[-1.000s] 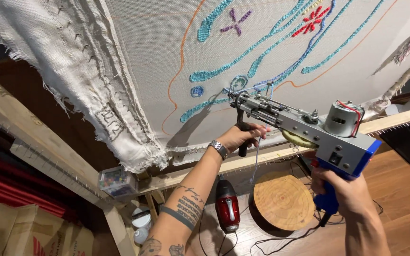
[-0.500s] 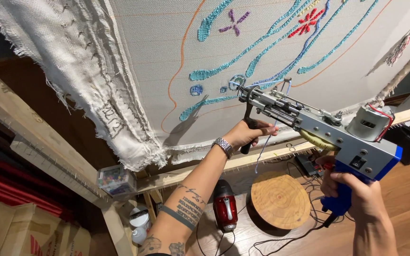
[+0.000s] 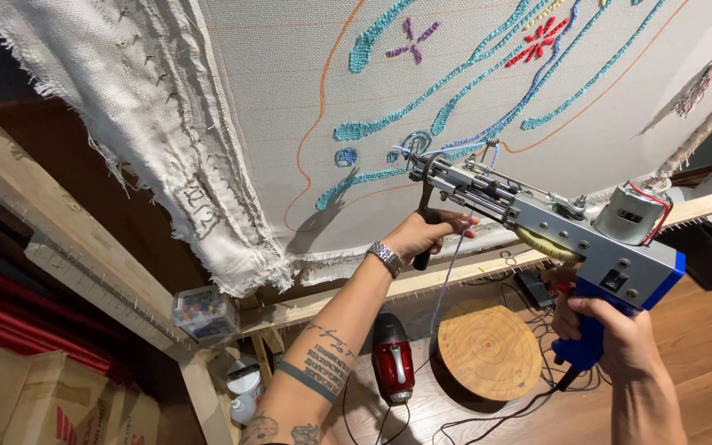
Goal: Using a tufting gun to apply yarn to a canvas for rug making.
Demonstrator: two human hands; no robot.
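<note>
Both hands hold a tufting gun [image 3: 537, 216], the right hand [image 3: 611, 334] closed around its blue grip and the left hand [image 3: 427, 233] wrapped round the front handle, its needle at a stretched cloth [image 3: 290, 107] bearing some finished yarn lines, with most orange outlines unfilled.

Bare forearms, no sleeves; left forearm tattooed with lettering and band; metal-link wristwatch [image 3: 386, 257] on left wrist.
</note>
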